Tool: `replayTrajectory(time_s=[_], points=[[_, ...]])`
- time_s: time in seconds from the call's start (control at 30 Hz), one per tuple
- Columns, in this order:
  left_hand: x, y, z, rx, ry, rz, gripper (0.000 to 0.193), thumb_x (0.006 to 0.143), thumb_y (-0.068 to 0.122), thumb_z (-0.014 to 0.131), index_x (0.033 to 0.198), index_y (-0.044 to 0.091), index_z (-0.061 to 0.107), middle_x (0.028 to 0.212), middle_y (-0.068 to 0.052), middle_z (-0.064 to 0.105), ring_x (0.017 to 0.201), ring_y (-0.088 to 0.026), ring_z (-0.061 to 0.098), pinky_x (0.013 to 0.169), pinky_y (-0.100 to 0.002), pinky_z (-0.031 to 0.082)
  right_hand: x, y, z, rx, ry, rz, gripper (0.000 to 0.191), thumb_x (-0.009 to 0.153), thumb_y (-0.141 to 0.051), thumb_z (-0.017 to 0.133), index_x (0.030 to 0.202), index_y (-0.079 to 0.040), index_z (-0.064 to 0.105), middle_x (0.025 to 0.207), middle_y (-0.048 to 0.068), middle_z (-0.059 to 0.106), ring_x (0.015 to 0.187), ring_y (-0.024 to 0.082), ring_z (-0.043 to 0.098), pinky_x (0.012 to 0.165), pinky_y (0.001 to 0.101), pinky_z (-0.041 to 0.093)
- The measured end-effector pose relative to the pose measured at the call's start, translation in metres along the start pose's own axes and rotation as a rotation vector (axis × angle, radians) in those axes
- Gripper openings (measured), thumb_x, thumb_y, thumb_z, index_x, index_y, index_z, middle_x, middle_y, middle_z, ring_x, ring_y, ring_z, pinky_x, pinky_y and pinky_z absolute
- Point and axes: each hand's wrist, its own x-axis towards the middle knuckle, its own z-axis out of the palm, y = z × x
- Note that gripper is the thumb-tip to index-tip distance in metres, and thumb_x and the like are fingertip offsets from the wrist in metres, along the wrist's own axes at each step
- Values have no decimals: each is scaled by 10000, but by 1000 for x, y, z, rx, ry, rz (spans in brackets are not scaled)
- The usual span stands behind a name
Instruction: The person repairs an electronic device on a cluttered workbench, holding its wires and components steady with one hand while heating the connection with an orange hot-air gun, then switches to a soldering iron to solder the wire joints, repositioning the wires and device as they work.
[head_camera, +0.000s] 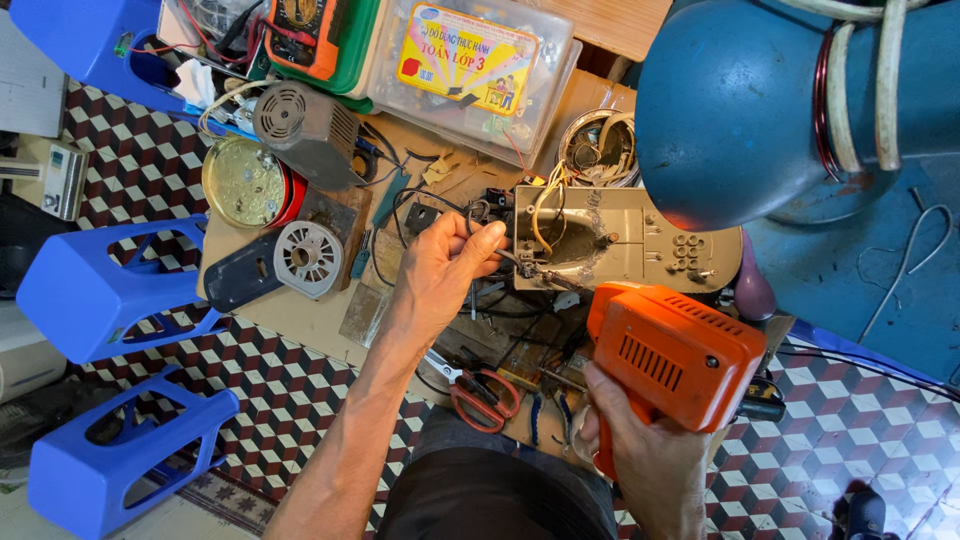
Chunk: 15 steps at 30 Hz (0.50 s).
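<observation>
My right hand (640, 450) grips the handle of an orange soldering gun (675, 350), whose tip points up-left toward a small wire joint (530, 268). My left hand (445, 265) pinches thin wires just left of that joint, fingers closed on them. The joint lies at the lower left corner of a beige appliance base (640, 245) with yellow and white wires curling out of it. Both hands work over a low brown board (300, 315).
Red-handled scissors (480, 395) lie by my knee. A grey motor (305, 125), a round gold lid (245, 182) and a fan grille (308, 258) sit at left. A clear plastic box (470, 70) and a multimeter (305, 30) are behind. Blue stools (95, 290) stand left; a blue lamp shade (740, 100) overhangs at right.
</observation>
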Motion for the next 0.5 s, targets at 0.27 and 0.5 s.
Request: replayTrajectory(time_s=[0.27,0.5], points=[[0,-1,1,-15,11,-8,380,954,386,672,946,9,628,953,-120,779,846,-139,754,774,-279,645,-2,3,-2,-41,-1,-20,136,872,-4,700,986,64,669,596,100,657,437,161,630,395,282,540],[1,-3,2,-34,13,7,372,961,372,678,947,4,622,946,-117,779,836,-129,742,764,-277,637,0,8,1,13,-12,3,112,884,-5,692,978,50,667,599,99,646,444,158,622,409,283,532]])
